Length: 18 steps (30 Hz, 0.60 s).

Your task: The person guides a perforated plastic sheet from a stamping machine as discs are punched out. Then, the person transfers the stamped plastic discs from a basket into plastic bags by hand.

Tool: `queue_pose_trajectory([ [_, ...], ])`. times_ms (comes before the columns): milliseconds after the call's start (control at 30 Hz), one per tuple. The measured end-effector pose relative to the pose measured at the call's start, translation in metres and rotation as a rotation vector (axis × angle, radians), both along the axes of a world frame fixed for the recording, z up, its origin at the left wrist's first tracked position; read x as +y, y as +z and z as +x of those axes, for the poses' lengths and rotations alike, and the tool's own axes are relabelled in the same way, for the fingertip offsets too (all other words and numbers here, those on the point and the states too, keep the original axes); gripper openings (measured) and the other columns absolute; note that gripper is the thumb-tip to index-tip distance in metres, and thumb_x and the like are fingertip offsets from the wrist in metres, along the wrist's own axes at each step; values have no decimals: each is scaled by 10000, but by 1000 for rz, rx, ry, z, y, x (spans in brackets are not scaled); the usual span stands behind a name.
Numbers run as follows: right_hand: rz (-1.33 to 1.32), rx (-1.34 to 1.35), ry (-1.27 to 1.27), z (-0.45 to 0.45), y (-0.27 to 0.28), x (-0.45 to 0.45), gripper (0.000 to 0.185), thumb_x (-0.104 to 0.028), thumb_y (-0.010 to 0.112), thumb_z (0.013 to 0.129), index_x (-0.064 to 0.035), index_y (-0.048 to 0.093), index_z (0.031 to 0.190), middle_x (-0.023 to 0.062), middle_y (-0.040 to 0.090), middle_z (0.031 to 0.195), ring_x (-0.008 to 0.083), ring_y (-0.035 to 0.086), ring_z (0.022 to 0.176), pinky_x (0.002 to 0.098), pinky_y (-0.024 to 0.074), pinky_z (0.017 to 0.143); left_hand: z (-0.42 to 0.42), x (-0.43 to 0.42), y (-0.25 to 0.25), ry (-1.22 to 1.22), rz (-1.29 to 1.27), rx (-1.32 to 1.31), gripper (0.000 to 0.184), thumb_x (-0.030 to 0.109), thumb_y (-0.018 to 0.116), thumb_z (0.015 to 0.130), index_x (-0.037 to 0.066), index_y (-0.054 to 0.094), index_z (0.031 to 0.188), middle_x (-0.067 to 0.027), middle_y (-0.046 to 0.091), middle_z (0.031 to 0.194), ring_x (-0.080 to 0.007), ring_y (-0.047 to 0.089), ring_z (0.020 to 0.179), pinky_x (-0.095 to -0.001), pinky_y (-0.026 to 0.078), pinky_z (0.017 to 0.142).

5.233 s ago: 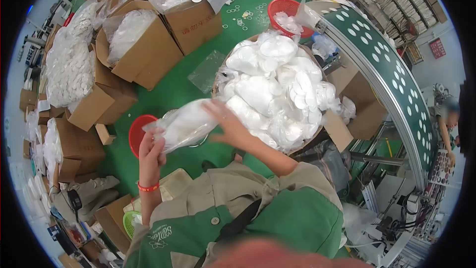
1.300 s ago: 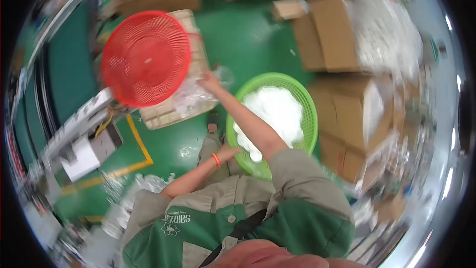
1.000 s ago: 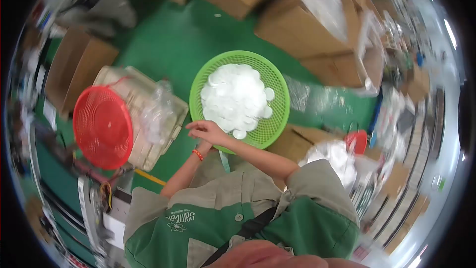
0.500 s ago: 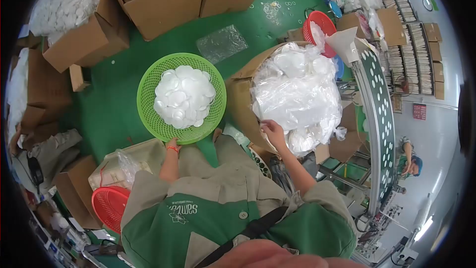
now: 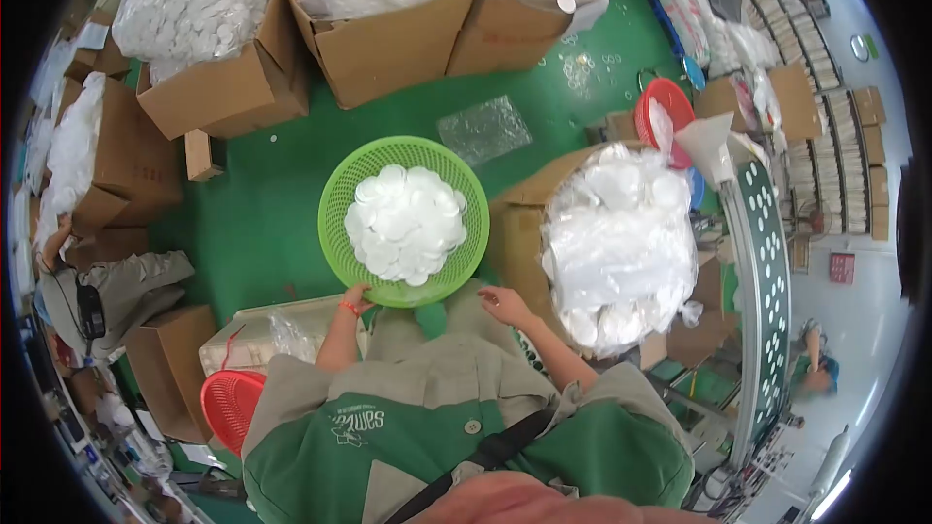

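A round green plastic basket (image 5: 335, 184) holds a heap of thin white discs (image 5: 406, 223). My left hand (image 5: 357, 298) is at the basket's near-left rim, its fingers closed over the edge; a red band circles the wrist. My right hand (image 5: 507, 308) hovers just off the near-right side of the basket, empty, its fingers loosely apart. To the right of the basket, a cardboard box (image 5: 519, 250) is filled with clear plastic bags (image 5: 621, 252) of white pieces.
Large cardboard boxes (image 5: 398, 68) of white pieces line the far side. A clear plastic sheet (image 5: 485, 131) lies on the green floor. A conveyor (image 5: 757, 281) carrying white discs runs along the right. Another person (image 5: 102, 306) is at left; a second person (image 5: 817, 369) is beyond the conveyor.
My right hand has left the bagged box and moved left toward the basket. My left hand stays on the rim. The camera view has shifted, so the surroundings sit lower and further right.
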State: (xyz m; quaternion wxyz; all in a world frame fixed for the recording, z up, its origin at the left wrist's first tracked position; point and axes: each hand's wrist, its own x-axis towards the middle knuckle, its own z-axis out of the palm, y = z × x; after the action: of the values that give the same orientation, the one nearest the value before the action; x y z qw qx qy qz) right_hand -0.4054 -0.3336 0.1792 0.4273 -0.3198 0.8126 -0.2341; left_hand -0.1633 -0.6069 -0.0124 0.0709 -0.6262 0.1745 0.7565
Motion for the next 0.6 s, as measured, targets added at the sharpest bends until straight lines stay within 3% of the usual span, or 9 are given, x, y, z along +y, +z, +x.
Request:
queue_pose_trajectory([
  [167,16,-70,23,-22,-7,-30,293,-210,543,748,-75,580,1006,112,620,855,245,598,767,332,468,699,27,-23,6,-69,-55,28,303,101,532,740,37,479,1031,-128,535,1004,-272,545,900,-392,472,778],
  [233,-18,42,-60,-35,5,-24,250,-207,532,737,-60,593,929,134,610,758,282,589,712,359,464,646,36,-31,-1,-26,-46,27,303,98,536,737,32,484,1029,-129,538,998,-271,550,893,-391,480,759],
  [300,205,254,128,-51,-26,42,228,-203,528,734,-17,582,853,177,595,725,321,582,681,388,458,599,44,-51,-4,11,-54,-36,315,88,546,728,23,480,1030,-138,538,990,-288,567,841,-410,499,707],
  [333,393,110,534,-61,-23,82,238,-225,525,743,-1,573,805,180,599,710,316,583,643,394,446,550,33,-69,0,19,-66,-31,315,88,546,728,23,480,1030,-138,538,990,-288,567,841,-410,499,707],
  [367,532,-104,665,-63,-17,117,237,-224,523,746,-2,575,808,176,600,711,310,584,645,390,447,554,31,-76,12,3,-99,-84,320,83,554,719,16,479,1023,-144,537,988,-298,573,822,-420,505,691],
  [433,749,-348,484,-66,-2,167,235,-223,520,751,-4,579,814,168,603,712,297,585,649,382,449,561,29,-93,22,9,-155,-167,326,73,571,696,-3,478,998,-154,545,964,-319,583,796,-436,513,675],
  [500,782,-359,186,-60,20,200,233,-221,517,757,-6,583,819,161,605,714,285,587,654,374,451,568,29,-118,9,-41,-137,-174,317,71,570,694,-3,482,989,-152,550,952,-313,587,792,-430,514,677],
  [600,742,-312,-37,-57,38,202,232,-218,513,766,-8,589,827,149,609,717,267,590,660,362,454,578,12,-126,7,-42,-99,-160,291,70,564,696,8,494,972,-138,561,923,-294,595,768,-415,515,681],
])
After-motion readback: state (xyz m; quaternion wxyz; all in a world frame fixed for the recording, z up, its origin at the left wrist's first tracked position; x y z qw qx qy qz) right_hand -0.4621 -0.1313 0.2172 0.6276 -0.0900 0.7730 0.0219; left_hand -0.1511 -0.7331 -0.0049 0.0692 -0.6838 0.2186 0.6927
